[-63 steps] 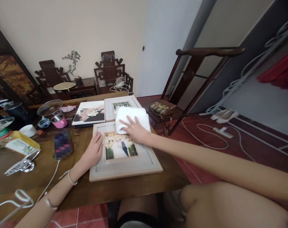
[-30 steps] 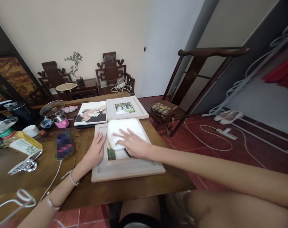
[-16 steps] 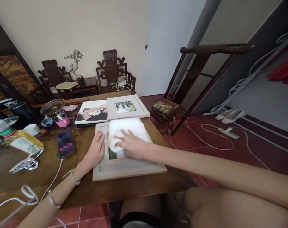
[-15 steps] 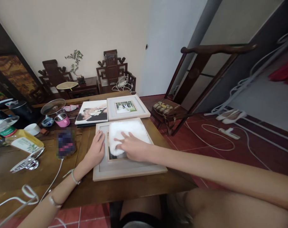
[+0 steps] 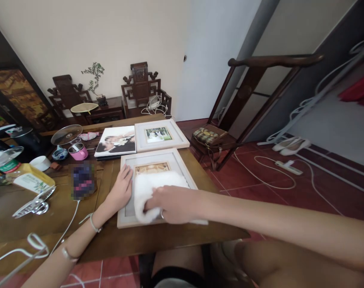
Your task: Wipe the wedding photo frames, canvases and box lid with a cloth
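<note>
A light wooden picture frame (image 5: 128, 218) lies flat on the table before me. Across its lower half rests a fluffy white cloth (image 5: 142, 192), bunched at the front left. My right hand (image 5: 172, 204) presses on the cloth with curled fingers gripping it; its fingertips are partly sunk in the pile. On the frame's left border lies my left hand (image 5: 123, 186), fingers stretched out and holding nothing. The upper part of the framed picture (image 5: 152, 167) shows above the cloth, while the rest is covered.
Behind are a second picture frame (image 5: 182, 140) and a photo album (image 5: 116, 150). To the left stand a pink mug (image 5: 81, 153), an oil bottle (image 5: 34, 180), a clear hair claw (image 5: 34, 204) and a blurred dark object (image 5: 83, 182). A chair (image 5: 247, 88) holds a plaid bag (image 5: 208, 136).
My right hand has drawn the cloth toward me, down the frame, uncovering the picture's top. Its fingers are more curled. My left hand stays in place.
</note>
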The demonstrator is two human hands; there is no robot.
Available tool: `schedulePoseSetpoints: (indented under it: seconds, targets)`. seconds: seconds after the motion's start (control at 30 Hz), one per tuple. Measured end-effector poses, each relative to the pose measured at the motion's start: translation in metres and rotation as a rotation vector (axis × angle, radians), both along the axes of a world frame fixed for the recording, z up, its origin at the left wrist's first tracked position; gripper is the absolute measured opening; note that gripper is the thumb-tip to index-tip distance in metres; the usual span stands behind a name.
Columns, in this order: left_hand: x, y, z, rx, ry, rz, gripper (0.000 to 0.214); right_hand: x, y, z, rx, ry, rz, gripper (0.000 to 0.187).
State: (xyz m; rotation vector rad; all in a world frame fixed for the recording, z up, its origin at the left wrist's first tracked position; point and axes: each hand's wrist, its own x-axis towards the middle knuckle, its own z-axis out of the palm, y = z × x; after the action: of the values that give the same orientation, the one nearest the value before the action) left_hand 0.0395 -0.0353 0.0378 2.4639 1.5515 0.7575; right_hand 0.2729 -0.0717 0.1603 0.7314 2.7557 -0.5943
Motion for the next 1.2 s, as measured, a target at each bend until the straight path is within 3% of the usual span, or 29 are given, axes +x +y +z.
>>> schedulePoseSetpoints:
  seconds: [0.2, 0.3, 0.43, 0.67, 0.77, 0.93, 1.03, 1.2]
  targets:
    - [-0.004, -0.002, 0.002, 0.008, -0.021, -0.028, 0.047, 0.006, 0.045, -0.038, 0.379, 0.047, -0.092, 0.06]
    - [-0.002, -0.005, 0.005, 0.0, -0.015, -0.025, 0.046, 0.015, 0.068, -0.048, 0.524, -0.001, -0.184, 0.058]
    - [0.001, -0.007, 0.007, -0.011, -0.011, -0.005, 0.046, 0.027, 0.083, -0.051, 0.668, -0.051, -0.303, 0.046]
    - [-0.001, -0.002, 0.0, 0.012, -0.047, 0.016, 0.046, 0.04, 0.08, -0.047, 0.794, 0.053, -0.241, 0.024]
    - [0.0, -0.001, -0.002, 0.023, -0.056, 0.022, 0.045, 0.05, 0.077, -0.053, 0.761, 0.046, -0.237, 0.028]
    - [0.001, -0.004, 0.0, 0.031, -0.077, 0.032, 0.045, 0.057, 0.06, -0.053, 0.625, -0.14, -0.164, 0.052]
    - [-0.001, -0.005, -0.001, 0.014, -0.1, 0.027, 0.049, 0.049, 0.043, -0.034, 0.506, -0.182, -0.135, 0.052]
    - [-0.004, -0.005, -0.003, 0.03, -0.104, 0.022, 0.053, 0.034, 0.006, 0.015, 0.143, -0.255, -0.062, 0.04]
